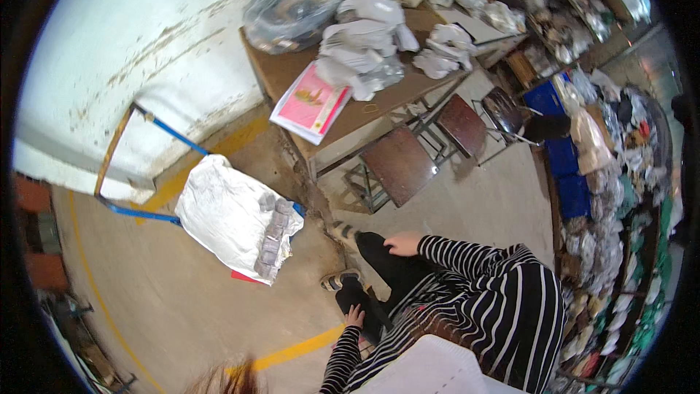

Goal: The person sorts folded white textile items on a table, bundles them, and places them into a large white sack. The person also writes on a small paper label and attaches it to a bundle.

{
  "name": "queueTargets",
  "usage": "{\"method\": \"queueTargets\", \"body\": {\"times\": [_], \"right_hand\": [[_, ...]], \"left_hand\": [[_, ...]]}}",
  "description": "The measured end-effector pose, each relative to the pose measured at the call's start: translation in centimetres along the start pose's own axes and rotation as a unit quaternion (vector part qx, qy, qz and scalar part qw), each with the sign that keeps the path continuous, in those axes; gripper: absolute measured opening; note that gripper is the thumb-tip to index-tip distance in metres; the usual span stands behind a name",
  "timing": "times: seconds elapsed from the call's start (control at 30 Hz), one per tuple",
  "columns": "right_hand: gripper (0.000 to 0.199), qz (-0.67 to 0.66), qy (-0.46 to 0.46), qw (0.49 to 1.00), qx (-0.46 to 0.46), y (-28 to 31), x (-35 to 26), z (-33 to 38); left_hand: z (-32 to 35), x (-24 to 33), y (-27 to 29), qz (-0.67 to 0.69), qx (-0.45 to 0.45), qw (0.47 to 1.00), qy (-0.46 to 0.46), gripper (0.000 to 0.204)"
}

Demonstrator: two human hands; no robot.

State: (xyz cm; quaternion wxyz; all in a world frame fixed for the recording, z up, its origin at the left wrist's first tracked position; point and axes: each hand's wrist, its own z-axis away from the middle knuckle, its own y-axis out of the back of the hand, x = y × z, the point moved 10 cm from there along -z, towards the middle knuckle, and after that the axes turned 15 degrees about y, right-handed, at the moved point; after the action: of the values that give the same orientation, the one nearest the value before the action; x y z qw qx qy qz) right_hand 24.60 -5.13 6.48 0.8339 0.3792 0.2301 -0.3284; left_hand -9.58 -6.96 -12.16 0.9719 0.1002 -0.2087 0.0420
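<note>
Black trousers (390, 271) directly under 2 empty, loosely spread hands (355, 315) (403, 244), white sack (219, 201) well apart

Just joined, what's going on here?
A seated person in a striped top rests both hands on their dark trousers: the left hand on one leg, the right hand on the other. No object shows in either. In front, a white sack lies by a blue tubular handle. Beyond the feet, a brown table bears a pink-covered booklet and piled white pieces.
</note>
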Motion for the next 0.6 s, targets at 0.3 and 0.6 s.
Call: {"method": "queueTargets", "body": {"times": [0.3, 0.6], "right_hand": [[0.033, -0.030, -0.183, 0.982, 0.032, -5.4, 17.5, 15.9], [0.035, -0.153, -0.046, 0.963, 0.217, 9.7, 28.5, 20.0]], "left_hand": [[0.0, 3.1, 6.7, 0.043, 0.159, 0.958, 0.234, 0.048], [-5.3, 20.3, -3.8, -0.082, 0.212, 0.931, 0.287, 0.044]]}}
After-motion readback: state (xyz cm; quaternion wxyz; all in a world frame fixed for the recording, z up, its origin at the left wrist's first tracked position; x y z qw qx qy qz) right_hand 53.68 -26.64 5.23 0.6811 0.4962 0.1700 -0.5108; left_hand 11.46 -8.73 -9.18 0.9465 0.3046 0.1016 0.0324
